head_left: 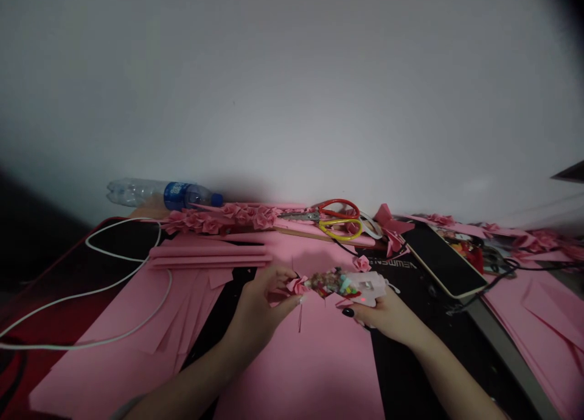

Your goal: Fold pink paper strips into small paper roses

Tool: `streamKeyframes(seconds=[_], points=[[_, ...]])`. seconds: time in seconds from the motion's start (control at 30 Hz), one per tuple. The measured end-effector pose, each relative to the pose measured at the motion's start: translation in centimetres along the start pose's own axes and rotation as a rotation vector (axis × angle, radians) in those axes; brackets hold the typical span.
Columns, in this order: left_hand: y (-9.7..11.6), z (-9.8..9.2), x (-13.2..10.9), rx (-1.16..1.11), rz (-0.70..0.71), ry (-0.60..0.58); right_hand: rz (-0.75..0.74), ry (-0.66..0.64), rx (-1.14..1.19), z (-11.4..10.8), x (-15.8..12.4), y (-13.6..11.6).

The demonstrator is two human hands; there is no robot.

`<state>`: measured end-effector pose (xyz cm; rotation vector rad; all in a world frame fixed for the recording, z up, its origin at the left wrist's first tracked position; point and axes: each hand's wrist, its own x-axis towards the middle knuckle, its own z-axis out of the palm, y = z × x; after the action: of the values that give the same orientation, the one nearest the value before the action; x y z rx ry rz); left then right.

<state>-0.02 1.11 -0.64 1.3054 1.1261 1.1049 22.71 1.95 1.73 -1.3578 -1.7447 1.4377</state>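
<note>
My left hand [262, 304] pinches a small folded pink paper flower [298, 284] between thumb and fingertips. My right hand [385, 313] is closed around a white hot glue gun [362, 286] decorated with colourful stickers, a small red light glowing on it. The gun's nozzle points left and meets the flower. Both hands hover low over a sheet of pink paper [314, 359] on the dark desk mat. Another folded pink flower [362, 263] lies just behind the gun.
A row of finished pink flowers [223, 218] and scissors with red and yellow handles [335, 218] lie at the back. A plastic water bottle [162, 195] rests by the wall. A phone [442, 260] sits right; a white cable [114, 274] loops left. Pink strips [207, 254] lie behind.
</note>
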Motion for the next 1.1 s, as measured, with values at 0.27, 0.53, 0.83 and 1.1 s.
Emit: streamKeyframes(seconds=[0.27,0.53,0.83,1.1], points=[[0.2,0.1,0.2,0.001,0.007,-0.007,-0.070,0.034,-0.067,0.1,0.0,-0.4],[0.5,0.1,0.1,0.017,-0.001,0.001,-0.060,0.077,-0.113,0.4,0.0,-1.3],[0.4,0.1,0.1,-0.027,-0.016,-0.010,-0.059,0.093,-0.165,0.4,0.0,-1.3],[0.3,0.0,0.4,-0.092,-0.059,-0.012,-0.157,0.108,-0.245,0.5,0.1,-0.6]])
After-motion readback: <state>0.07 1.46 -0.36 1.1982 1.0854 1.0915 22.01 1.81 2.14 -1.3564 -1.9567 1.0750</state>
